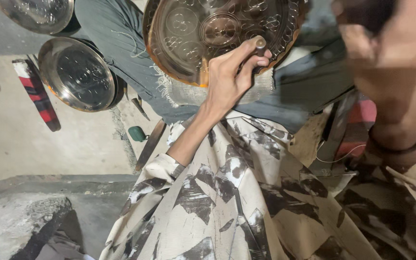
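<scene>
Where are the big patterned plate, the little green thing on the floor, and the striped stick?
patterned plate [188, 29], head view, engraved inner face.
green thing [136, 133], head view, its middle.
striped stick [38, 94], head view, mid-length.

Head view, looking down. The left hand [232, 77] pinches a short metal punch [259, 47] between thumb and fingers, its tip set against the engraved copper plate [208, 33], which lies on a frayed cloth [179, 91] over the lap. The right hand [386, 53] is raised at the upper right, blurred; what it grips cannot be told. A dark band [393, 147] circles its wrist. Patterned sleeves cover both forearms. On the concrete floor [49, 144] to the left lie two more metal plates [75, 74], a red-striped stick [37, 94], a small green object [137, 133] and a flat blade [150, 144].
</scene>
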### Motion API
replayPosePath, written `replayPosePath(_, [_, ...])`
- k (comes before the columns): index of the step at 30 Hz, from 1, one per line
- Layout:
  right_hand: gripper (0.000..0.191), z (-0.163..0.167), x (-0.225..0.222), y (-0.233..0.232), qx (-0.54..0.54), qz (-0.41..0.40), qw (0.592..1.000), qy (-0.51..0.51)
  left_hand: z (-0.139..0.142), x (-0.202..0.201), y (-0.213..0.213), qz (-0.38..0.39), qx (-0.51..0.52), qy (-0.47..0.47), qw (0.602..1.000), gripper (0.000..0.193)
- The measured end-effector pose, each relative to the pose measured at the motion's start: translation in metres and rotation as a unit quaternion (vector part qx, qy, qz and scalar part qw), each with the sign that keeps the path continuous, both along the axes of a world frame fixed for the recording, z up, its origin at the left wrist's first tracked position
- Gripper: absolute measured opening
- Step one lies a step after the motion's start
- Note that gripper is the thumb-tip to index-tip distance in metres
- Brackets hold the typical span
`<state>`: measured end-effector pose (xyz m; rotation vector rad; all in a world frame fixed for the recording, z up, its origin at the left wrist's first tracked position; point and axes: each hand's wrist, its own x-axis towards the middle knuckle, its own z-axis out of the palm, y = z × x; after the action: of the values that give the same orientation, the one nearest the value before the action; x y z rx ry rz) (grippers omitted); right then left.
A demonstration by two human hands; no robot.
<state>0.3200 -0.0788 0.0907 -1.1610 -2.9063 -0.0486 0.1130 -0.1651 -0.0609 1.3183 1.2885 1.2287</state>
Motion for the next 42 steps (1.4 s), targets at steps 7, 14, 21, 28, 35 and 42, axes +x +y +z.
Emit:
replayPosePath(7, [0.058,-0.005,0.015,-0.015,-0.007,-0.028,0.999,-0.034,-0.002,-0.007,0.008,-0.039,0.031,0.039,0.998,0.031])
replayPosePath(14, [0.063,-0.030,0.046,-0.025,-0.048,-0.080,0.996,-0.012,-0.002,-0.010,0.012,-0.065,0.033,0.041,0.997,0.029])
replayPosePath(21, [0.063,-0.020,0.028,-0.030,0.007,-0.079,0.996,-0.034,-0.002,-0.016,0.016,-0.118,0.054,0.023,0.991,0.032])
replayPosePath(28, [0.064,-0.051,0.030,-0.035,-0.056,-0.180,0.971,0.145,-0.011,-0.022,0.024,-0.167,0.091,0.024,0.981,0.037])
replayPosePath(35, [0.065,-0.079,0.042,-0.065,-0.137,-0.266,0.902,0.311,-0.009,-0.033,0.021,-0.219,0.105,0.044,0.969,0.031])
replayPosePath(42, [0.075,-0.138,0.086,-0.082,-0.132,-0.348,0.817,0.441,0.007,-0.033,0.004,-0.093,0.052,-0.018,0.994,0.030])
